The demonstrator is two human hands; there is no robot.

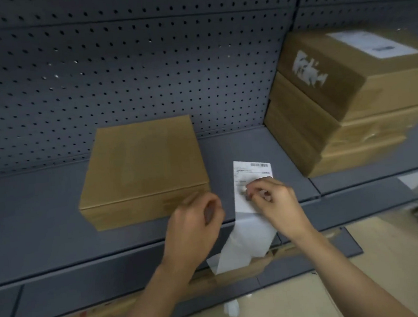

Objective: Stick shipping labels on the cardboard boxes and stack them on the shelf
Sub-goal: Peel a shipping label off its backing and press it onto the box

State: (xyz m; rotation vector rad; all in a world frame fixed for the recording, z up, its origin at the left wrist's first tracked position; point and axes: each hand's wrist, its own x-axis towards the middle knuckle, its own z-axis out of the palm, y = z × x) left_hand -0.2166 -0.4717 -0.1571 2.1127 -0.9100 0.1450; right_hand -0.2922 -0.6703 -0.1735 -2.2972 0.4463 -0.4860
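Label strip (250, 235) hangs at lower centre of the frame, its printed top end upright over the shelf (36, 224). My right hand (275, 203) pinches it there, fingers (253, 188) clamped on the paper. My left hand (193, 223) sits just left of it, fingers curled in with nothing I can make out between them, close to the front right corner of the plain cardboard box (142, 164) at centre left. At upper right a stack of boxes (339, 126) stands on the shelf, the top one bearing a white label (374, 42).
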